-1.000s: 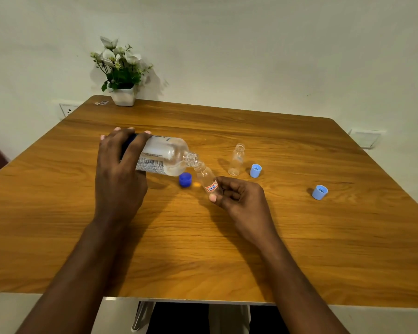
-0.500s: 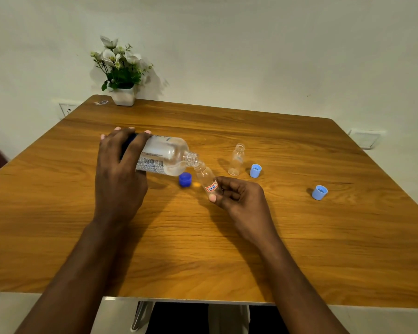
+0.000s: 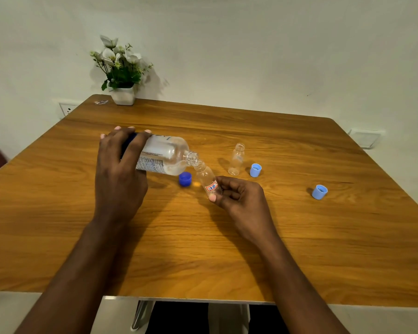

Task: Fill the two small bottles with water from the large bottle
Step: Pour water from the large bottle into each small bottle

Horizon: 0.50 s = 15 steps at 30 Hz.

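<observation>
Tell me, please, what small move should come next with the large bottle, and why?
Probably raise the base of the large bottle slightly with the left hand. It lies almost level, mouth against the mouth of the tilted, seemingly near-empty small bottle in the right hand; a little more tilt should send water across.

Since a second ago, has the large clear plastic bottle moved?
No. The large clear plastic bottle lies just as before, its mouth up-right of the dark blue plastic cap.

Forearms, left hand (image 3: 120,175) and right hand (image 3: 242,201) are all bare
</observation>
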{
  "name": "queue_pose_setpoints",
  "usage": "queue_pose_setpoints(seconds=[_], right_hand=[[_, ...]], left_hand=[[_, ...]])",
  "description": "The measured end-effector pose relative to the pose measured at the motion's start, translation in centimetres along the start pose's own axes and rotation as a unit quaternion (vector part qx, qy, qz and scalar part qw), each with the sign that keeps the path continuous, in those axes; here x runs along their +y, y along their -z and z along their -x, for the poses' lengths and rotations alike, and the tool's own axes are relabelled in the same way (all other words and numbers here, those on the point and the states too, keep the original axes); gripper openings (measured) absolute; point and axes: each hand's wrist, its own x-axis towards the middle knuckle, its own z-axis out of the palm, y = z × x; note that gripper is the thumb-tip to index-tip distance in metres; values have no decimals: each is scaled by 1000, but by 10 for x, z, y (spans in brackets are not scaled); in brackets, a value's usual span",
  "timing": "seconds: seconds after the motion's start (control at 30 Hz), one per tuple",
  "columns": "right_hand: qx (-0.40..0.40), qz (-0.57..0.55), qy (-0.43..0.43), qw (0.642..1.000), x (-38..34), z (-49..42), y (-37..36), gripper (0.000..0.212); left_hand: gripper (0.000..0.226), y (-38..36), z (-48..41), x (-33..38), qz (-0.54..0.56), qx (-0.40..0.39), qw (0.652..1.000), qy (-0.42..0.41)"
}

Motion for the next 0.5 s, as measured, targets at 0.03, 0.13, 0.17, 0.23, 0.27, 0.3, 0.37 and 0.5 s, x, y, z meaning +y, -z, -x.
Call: queue_pose_setpoints(seconds=[0.03,0.13,0.17,0.23,0.27,0.3,0.37,0.5], right_hand=[[-1,1,1,1000,-1,0,0,37],[-2,6,5,1000,-1,0,1,37],[-2,8,6,1000,-1,0,1,37],[-1,8,6,1000,-1,0,0,37],[0,7,5,1000,0,0,0,37],[1,7,5,1000,0,0,0,38],[0,10,7,1000,0,0,0,37],[-2,12,12,1000,-3,0,0,37]], left_hand=[[68,0,0,0,1,0,1000,-1],[68,0,0,0,1,-1,1000,-2],[69,0,0,0,2,0,1000,-2],[69,0,0,0,2,4,1000,-5],[69,-1,0,0,2,4,1000,-7],[69,-1,0,0,1,4,1000,-9],[68,-1,1,0,1,2,1000,-8],[68,-1,0,-1,3,2,1000,-7]])
